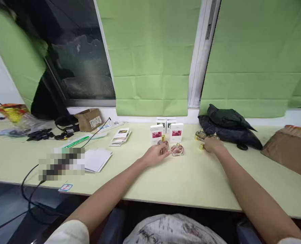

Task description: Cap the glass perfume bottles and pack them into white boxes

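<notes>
Arms (117, 181) outstretched, left grip (154, 155) clasps a pink bottle (166, 144), right grip (212, 144) unclear.

Grn blinds (152, 61) cover pt of wht-framed window (86, 67) behind pale-yellow tbl (191, 183)

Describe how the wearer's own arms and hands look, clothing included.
The left hand and right hand wear no gloves. Both forearms are uncovered, with no watch or bracelet visible. The left sleeve is short and whitish; only a pale edge of the right sleeve shows.
</notes>
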{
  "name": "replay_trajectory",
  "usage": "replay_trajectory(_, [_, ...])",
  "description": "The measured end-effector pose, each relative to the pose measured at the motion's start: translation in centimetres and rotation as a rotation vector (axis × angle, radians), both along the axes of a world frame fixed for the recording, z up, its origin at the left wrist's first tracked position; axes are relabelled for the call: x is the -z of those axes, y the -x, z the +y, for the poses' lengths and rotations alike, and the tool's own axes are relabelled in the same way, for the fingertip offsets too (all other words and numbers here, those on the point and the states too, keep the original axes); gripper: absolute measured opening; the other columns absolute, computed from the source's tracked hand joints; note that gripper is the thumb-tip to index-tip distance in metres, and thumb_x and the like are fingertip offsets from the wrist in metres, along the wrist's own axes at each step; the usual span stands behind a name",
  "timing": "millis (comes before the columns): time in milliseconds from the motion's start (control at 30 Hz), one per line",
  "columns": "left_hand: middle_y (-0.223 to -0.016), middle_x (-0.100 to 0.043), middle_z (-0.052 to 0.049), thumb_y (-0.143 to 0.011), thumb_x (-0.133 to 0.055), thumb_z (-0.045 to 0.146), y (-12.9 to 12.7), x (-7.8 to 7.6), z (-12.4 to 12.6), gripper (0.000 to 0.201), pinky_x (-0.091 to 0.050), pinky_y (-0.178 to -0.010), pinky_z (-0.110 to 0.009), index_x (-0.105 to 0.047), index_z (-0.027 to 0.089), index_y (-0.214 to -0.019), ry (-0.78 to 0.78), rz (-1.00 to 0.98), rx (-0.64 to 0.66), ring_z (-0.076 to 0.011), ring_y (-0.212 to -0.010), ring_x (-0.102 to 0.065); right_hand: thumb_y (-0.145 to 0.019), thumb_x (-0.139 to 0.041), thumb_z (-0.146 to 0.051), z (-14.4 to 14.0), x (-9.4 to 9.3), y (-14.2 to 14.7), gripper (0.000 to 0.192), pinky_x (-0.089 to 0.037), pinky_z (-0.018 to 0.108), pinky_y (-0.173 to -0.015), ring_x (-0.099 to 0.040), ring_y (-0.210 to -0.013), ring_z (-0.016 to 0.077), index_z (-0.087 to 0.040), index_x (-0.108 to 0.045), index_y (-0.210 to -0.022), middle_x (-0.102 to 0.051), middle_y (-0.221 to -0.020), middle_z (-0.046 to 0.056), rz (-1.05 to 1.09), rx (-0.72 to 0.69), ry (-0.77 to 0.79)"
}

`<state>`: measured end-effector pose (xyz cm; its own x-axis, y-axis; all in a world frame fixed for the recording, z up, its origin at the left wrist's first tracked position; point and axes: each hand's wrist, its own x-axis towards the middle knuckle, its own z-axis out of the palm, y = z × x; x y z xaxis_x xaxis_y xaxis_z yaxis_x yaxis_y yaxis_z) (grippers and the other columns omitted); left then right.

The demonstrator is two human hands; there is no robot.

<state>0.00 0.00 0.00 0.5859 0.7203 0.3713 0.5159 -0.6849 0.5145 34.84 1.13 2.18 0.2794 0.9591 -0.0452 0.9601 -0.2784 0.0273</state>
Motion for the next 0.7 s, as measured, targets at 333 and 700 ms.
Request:
replay_trajectory(333, [-0.085, -0.066, -0.002, -0.100, -0.054, 0.054, 0.1, -0.2, 0.0, 0.033, -0.043, -0.066, -0.028, -0.064, 0.023, -0.095, 0.007, 0.001, 0.001, -0.0179, -0.072, -0.059, -0.095, -0.065, -0.035, -0.2, -0.3, 1.1, 0.037, -0.052, 0.047, -0.093, -0.071, -0.114, 0.0361, -0.016, -0.067, -0.127, -0.072, -0.122, 0.025, -0.002, 0.004, -0.078])
replay_trajectory(700, [-0.085, -0.067, -0.001, -0.102, -0.053, 0.051, 0.0, 0.0, 0.2, 0.031, -0.043, -0.068, -0.028, -0.064, 0.023, -0.097, -0.033, 0.020, -0.004, -0.0176, -0.071, -0.060, -0.110, -0.033, -0.038, -0.7, -0.4, 6.6, 0.032, -0.046, 0.033, -0.071, -0.067, -0.090, 0.0252, -0.021, -0.058, -0.118, -0.067, -0.120, 0.014, 0.197, -0.447, -0.731])
